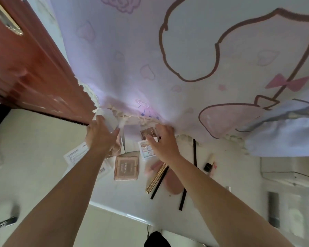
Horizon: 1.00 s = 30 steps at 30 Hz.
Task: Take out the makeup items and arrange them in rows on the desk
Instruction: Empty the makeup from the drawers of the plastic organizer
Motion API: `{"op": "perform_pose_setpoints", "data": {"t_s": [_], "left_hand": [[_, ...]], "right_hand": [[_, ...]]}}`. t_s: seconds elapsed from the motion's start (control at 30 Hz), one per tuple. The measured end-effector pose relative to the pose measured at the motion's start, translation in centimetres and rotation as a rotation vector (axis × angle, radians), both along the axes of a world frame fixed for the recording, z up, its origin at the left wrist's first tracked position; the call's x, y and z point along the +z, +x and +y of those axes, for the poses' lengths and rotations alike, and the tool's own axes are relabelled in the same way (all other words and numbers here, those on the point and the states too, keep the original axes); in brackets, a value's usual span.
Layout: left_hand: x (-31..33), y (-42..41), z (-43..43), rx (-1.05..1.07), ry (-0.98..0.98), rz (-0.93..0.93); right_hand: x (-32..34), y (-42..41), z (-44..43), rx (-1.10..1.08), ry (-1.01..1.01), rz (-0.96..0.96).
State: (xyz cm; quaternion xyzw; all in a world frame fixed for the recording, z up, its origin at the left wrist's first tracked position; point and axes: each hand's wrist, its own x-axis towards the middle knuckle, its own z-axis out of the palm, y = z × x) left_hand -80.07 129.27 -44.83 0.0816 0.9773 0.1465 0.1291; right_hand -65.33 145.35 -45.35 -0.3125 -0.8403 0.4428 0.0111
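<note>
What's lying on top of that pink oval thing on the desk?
A gold tube and a thin black pencil lie slanted across the pink oval pad. The right forearm covers its right edge, so anything there is hidden.

One wide-angle view, taken from the person's head, looks steeply down and a little forward at a white desk (230, 168). The desk lies close below the lens, in the lower half of the frame. Both bare forearms enter from the bottom edge and end at the left hand (100, 136) and right hand (165, 143) over the desk's far side. Beyond the desk a patterned cloth (132, 50) fills the upper half, and left of the desk stands a red-brown door (30, 68). Straight lines bend toward the frame's edges.
</note>
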Motion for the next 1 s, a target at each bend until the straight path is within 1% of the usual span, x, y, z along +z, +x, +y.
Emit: {"op": "perform_pose_setpoints", "data": {"t_s": [0.07, 0.13, 0.23, 0.3, 0.37, 0.47, 0.57, 0.7, 0.83, 0.93, 1.0], "left_hand": [[-1.1, -0.8, 0.4, -0.034, -0.001, -0.033], [-2.3, -0.5, 0.5, -0.092, -0.057, -0.069], [-3.0, 1.0, 0.8, -0.144, -0.134, -0.108], [-2.3, 2.6, 1.0, -0.165, -0.108, -0.096], [-1.2, 4.8, 0.8, -0.207, -0.041, -0.053], [0.3, 9.1, 0.0, -0.412, -0.016, 0.034], [2.3, 12.7, 1.7, -0.571, 0.028, 0.056], [5.5, 18.2, 7.3, -0.741, 0.099, 0.081], [8.9, 25.3, 12.2, -0.929, 0.167, 0.12], [10.9, 31.0, 14.0, -1.057, 0.252, 0.135], [12.4, 34.7, 15.1, -1.118, 0.353, 0.157]], "right_hand": [[-0.3, 0.3, 0.3, -0.025, -0.051, 0.028], [-0.3, 1.5, 0.8, -0.015, -0.091, -0.017], [-0.2, 4.0, 2.3, -0.014, -0.082, -0.095], [0.4, 5.7, 3.4, -0.019, -0.041, -0.102], [1.8, 7.7, 4.1, -0.019, -0.014, -0.108], [4.3, 11.4, 4.4, -0.021, 0.022, -0.105], [7.4, 15.3, 4.8, -0.066, 0.066, -0.05], [11.5, 22.9, 5.4, -0.196, 0.12, 0.047], [15.1, 33.2, 5.1, -0.438, 0.139, 0.2], [16.6, 41.4, 4.2, -0.589, 0.092, 0.222], [17.1, 46.4, 4.3, -0.68, 0.065, 0.17]]}}
